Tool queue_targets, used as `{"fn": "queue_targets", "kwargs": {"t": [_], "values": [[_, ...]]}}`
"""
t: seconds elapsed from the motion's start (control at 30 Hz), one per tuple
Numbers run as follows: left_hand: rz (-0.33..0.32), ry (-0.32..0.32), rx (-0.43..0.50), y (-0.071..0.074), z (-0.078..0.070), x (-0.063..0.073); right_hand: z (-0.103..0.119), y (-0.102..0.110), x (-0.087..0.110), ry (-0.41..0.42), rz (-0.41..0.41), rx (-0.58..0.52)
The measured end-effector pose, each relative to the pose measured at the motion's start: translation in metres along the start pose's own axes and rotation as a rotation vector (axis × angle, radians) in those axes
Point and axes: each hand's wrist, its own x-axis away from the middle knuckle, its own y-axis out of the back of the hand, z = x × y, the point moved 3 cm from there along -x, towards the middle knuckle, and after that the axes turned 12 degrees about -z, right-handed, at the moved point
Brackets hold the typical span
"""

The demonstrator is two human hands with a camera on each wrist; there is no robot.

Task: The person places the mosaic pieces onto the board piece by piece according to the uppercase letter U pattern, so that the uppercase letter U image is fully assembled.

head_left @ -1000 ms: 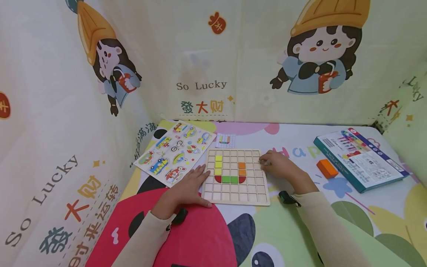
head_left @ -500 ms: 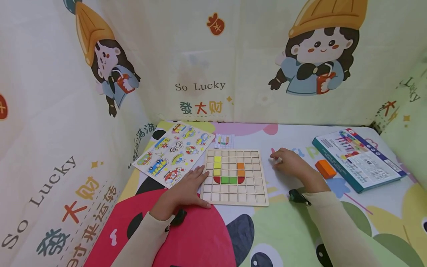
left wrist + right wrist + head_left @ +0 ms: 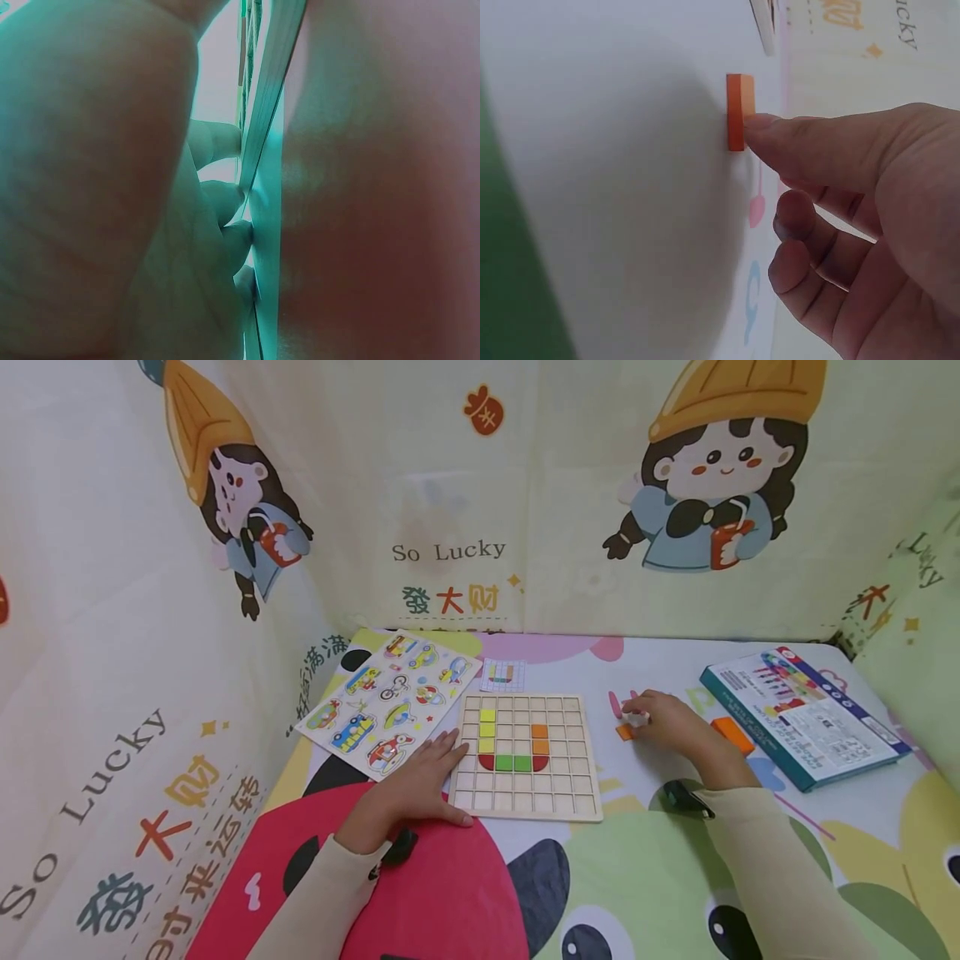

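A wooden grid board [image 3: 525, 808] lies on the table, with yellow tiles [image 3: 487, 731], green tiles [image 3: 514, 763], red rounded corner tiles [image 3: 487, 762] and orange tiles [image 3: 540, 740] forming a U. My left hand [image 3: 412, 789] rests flat on the tablecloth, fingertips at the board's left edge. The left wrist view shows those fingers [image 3: 221, 201] along the board's side. To the right of the board, my right hand [image 3: 675, 731] pinches a small orange block [image 3: 736, 112], close over the tablecloth. Its thumb shows on the block; the index fingertip is hidden behind.
Behind the board lies a small card [image 3: 504, 676] printed with a coloured U. A picture sheet [image 3: 386, 706] of vehicles is at the left. A larger orange block [image 3: 733, 735], partly behind my right wrist, sits next to a flat box [image 3: 802, 718]. Printed cloth walls [image 3: 570, 543] surround the table.
My right hand has moved right, from the board's right edge to the tablecloth beside it. A small orange block now shows at its fingertips. The left hand stays in place.
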Motion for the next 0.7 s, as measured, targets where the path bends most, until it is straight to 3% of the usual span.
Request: {"fn": "queue_targets", "kwargs": {"t": [0.27, 0.7], "values": [[0.004, 0.021, 0.021, 0.002, -0.0015, -0.0003, 0.0008, -0.0023, 0.0038, 0.036, 0.018, -0.041], [0.008, 0.014, 0.027, 0.0051, -0.0039, 0.0006, -0.0031, -0.0086, 0.0025, 0.017, 0.049, -0.041]]}}
